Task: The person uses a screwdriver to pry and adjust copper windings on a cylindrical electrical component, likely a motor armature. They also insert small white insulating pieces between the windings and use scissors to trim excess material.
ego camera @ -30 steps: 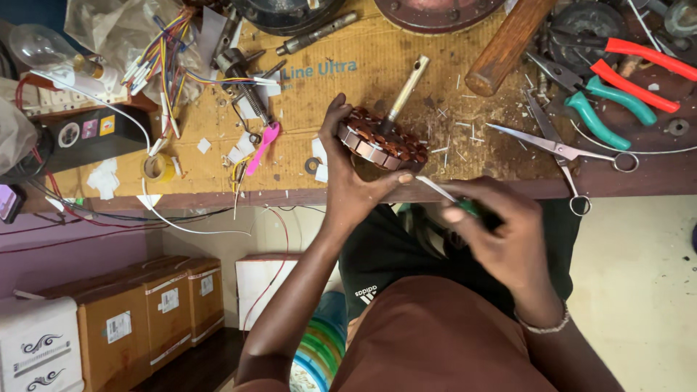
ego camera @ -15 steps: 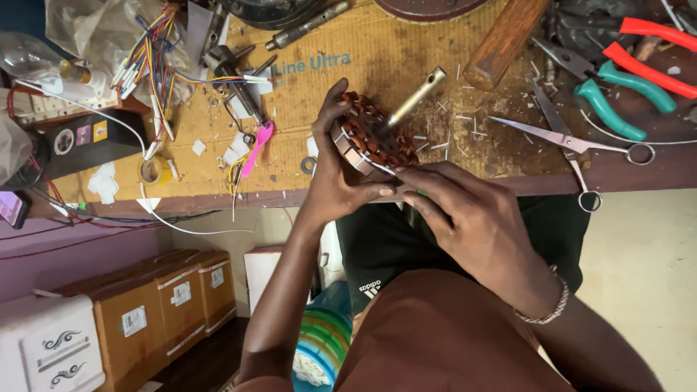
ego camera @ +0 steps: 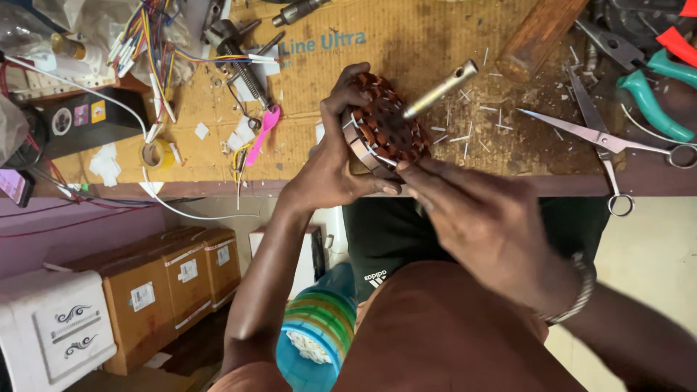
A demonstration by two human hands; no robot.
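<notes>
My left hand [ego camera: 330, 163] grips a round motor stator [ego camera: 385, 131] with copper-brown windings and a metal shaft [ego camera: 441, 88] sticking out toward the bench. It holds the stator tilted over the front edge of the cardboard-covered workbench [ego camera: 406, 51]. My right hand [ego camera: 479, 218] sits just below the stator, its fingertips pinching a thin white strip against the windings' lower rim. A metal bracelet [ego camera: 570, 290] circles my right wrist.
Scissors [ego camera: 602, 141], green and red-handled pliers [ego camera: 653, 94] and a wooden handle [ego camera: 537, 33] lie at the right. Coloured wires [ego camera: 145, 36], a tape roll [ego camera: 156, 154] and a pink tool [ego camera: 261, 131] lie left. Cardboard boxes [ego camera: 167, 283] and a blue-green stool [ego camera: 312, 341] stand below.
My right hand has come up from below the bench edge to the stator's lower rim. My left hand has tilted the stator so the shaft points further right.
</notes>
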